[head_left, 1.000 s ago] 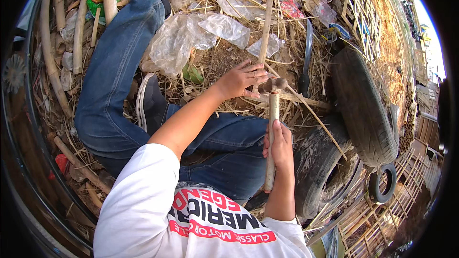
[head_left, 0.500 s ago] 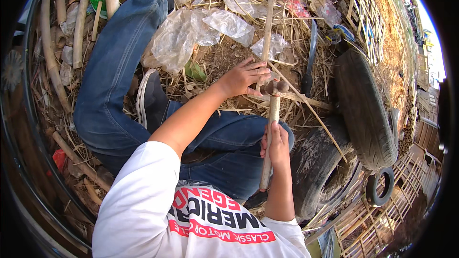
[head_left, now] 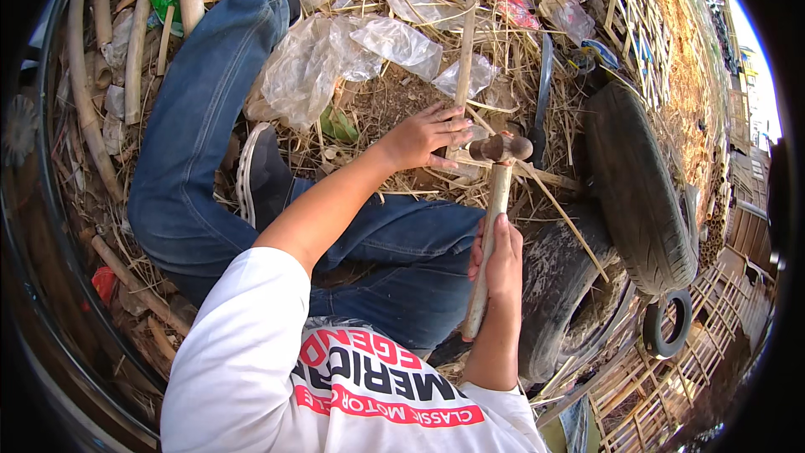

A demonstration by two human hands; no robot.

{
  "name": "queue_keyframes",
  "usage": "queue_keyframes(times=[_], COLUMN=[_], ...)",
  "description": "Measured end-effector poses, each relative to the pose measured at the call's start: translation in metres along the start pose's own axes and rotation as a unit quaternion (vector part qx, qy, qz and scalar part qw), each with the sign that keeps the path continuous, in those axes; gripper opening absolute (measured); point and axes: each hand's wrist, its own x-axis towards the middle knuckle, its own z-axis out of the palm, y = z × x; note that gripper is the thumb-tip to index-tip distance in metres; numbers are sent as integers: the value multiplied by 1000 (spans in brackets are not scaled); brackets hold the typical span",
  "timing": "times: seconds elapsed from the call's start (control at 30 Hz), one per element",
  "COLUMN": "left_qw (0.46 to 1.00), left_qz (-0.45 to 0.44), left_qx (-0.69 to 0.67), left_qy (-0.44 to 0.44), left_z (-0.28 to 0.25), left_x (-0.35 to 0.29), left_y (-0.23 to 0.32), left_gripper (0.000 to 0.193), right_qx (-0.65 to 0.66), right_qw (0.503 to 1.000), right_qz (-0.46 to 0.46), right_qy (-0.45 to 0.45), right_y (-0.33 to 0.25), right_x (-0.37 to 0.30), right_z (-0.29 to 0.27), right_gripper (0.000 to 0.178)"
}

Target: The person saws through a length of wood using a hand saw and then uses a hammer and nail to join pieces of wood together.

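My right hand (head_left: 501, 258) is closed around the pale wooden handle of a hammer (head_left: 501, 148). Its brown, rust-coloured metal head is just right of the fingers of my left hand (head_left: 426, 136). A long, flat bamboo strip (head_left: 468, 42) runs away from me, and the fingers of that left hand close around its near end. What lies directly under the hammer head is hidden. Several thin sticks cross on the ground beside it, one thin stick (head_left: 570, 222) slanting toward the tyres.
Clear plastic bags (head_left: 306, 67) and dry straw litter the ground ahead. A machete-like blade with a dark handle (head_left: 546, 75) lies right of the strip. Worn tyres (head_left: 633, 176) stand at my right; bamboo poles (head_left: 80, 67) lie at the left. My jeans-clad legs (head_left: 201, 134) are folded in front.
The hammer head has lifted and shifted right, away from my left fingers, and appears larger. My right hand has moved slightly right with it. My left hand and the strip stay nearly still.
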Motion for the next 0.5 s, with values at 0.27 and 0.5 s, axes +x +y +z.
queue_keyframes(times=[0.27,0.5], left_qw=[1000,1000], left_qz=[3,-20], left_qx=[7,-9], left_qy=[-5,3], left_z=[0,-1], left_x=[0,-1], left_y=[2,7], left_gripper=[64,64], right_qx=[-30,-50], right_qw=[998,996], right_qz=[29,51], right_qy=[-54,-54], right_y=[6,1], right_x=[30,28], right_z=[-5,-9], right_gripper=[51,50])
